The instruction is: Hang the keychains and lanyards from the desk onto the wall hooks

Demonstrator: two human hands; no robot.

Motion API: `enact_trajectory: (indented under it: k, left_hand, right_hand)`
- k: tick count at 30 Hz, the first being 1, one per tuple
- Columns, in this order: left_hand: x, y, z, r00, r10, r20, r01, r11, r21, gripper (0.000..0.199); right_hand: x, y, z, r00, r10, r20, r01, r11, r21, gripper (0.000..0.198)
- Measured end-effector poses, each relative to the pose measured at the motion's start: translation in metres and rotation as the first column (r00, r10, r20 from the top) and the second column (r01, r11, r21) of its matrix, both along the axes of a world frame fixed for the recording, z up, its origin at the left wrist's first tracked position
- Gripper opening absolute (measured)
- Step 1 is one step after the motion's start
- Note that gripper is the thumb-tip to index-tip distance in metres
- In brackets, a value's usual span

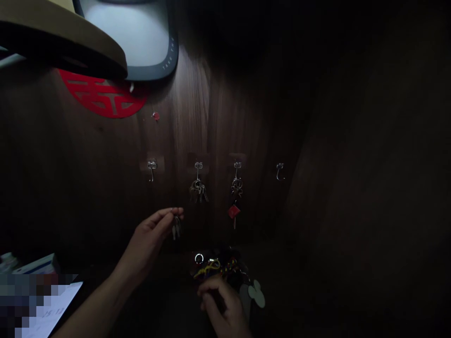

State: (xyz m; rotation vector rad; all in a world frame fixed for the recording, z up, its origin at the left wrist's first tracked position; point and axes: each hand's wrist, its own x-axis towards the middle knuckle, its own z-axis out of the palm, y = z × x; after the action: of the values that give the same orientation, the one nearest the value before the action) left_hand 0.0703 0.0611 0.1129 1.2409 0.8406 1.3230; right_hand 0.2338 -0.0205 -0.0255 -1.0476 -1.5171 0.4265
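Observation:
A small bunch of keys [176, 229] dangles from the pinched fingertips of my left hand [155, 230], below and left of the hung keys [199, 190] on the second hook. My right hand [223, 303] is lower down with its fingers curled in; whatever they may hold is hidden. Just beyond it lies a dark heap of keys and cords with a yellow cord [207, 268], a metal ring [199, 258] and a pale rounded tag [257, 294]. More keys with a red tag [234, 211] hang from the third hook.
On the dark wooden panel are a left hook [151, 170] and a right hook [280, 171], both bare. Above are a red paper cutout [116, 105], a lit mirror-like panel [130, 37] and a brown curved object [63, 37]. Papers [58, 307] and a box [38, 265] lie lower left.

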Motion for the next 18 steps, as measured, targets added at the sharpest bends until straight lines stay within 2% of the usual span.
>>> enact_trajectory:
  k: [2,4,8,13,18]
  left_hand:
    - [0.003,0.012,0.010,1.000,0.031,-0.002,-0.030,0.999,0.040,0.034]
    - [0.005,0.021,0.022,0.994,0.094,-0.058,-0.085,0.987,0.134,0.033]
    - [0.014,0.034,0.047,0.945,0.267,-0.189,-0.170,0.895,0.412,0.021]
    - [0.030,0.048,0.065,0.932,0.261,-0.250,-0.059,0.792,0.607,0.023]
    - [0.036,0.060,0.070,0.882,0.268,-0.387,0.044,0.772,0.635,0.024]
  right_hand:
    - [0.000,0.001,-0.002,1.000,-0.005,0.023,0.004,1.000,0.010,0.014]
    - [0.001,0.001,-0.002,0.999,-0.013,0.048,0.012,1.000,0.021,0.015]
    - [0.003,0.001,0.000,0.994,-0.005,0.111,0.001,0.999,0.042,0.018]
    - [0.005,0.003,0.000,0.984,0.021,0.179,-0.032,0.998,0.058,0.023]
    - [0.008,0.006,-0.005,0.977,0.031,0.212,-0.046,0.997,0.069,0.023]
